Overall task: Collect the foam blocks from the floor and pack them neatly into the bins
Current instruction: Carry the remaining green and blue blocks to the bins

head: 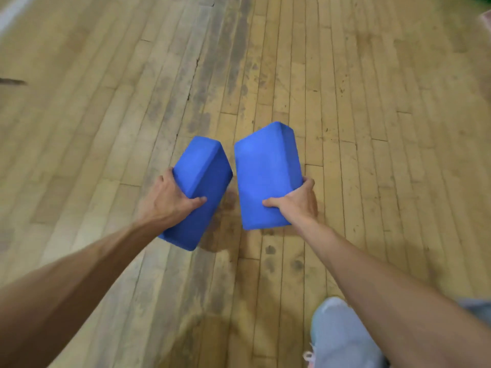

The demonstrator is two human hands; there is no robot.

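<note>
Two blue foam blocks are held side by side above the wooden floor, close together but apart. My left hand (170, 200) grips the left blue block (204, 179) from its left side, thumb on top, fingers hidden beneath. My right hand (297, 203) grips the right blue block (265, 171) near its lower right corner, thumb lying across the top face. Both blocks tilt away from me. No bin is in view.
Worn wooden floorboards (372, 102) fill the view. My leg in light grey trousers (342, 338) shows at the bottom right. A small dark mark (12, 81) lies at the far left edge. Something green and pink is blurred at the top right corner.
</note>
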